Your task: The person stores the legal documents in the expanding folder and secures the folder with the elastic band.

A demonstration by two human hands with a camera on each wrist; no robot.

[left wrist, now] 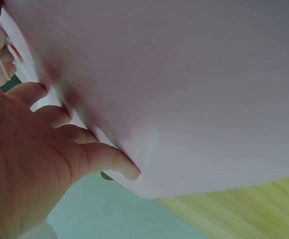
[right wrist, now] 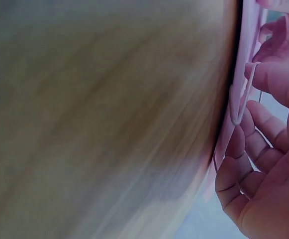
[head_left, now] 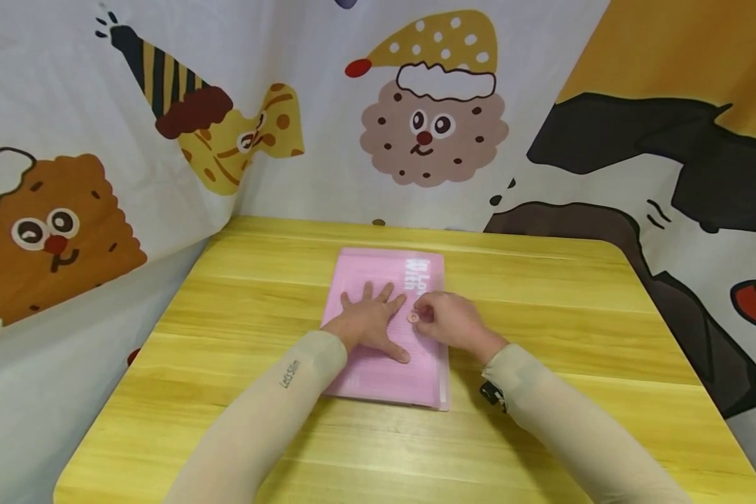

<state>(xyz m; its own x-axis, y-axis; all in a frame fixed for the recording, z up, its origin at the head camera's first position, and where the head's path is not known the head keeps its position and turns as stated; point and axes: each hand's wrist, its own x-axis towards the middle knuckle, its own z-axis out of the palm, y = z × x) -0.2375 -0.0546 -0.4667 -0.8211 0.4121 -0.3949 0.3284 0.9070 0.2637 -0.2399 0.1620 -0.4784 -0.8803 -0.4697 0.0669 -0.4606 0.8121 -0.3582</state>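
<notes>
A pink document folder lies flat on the table, with white lettering near its upper right corner. My left hand rests on the folder's cover with the fingers spread. In the left wrist view, its thumb and fingers press along the folder's pale pink surface. My right hand is at the folder's right side, fingers curled next to a small round button. The right wrist view shows a thin pale cord looping from between that hand's thumb and fingers against the folder's edge.
The folder lies on a yellow wood-grain table with rounded corners. Behind it hangs a white cloth printed with cartoon biscuits. A small black object shows at the right sleeve's cuff.
</notes>
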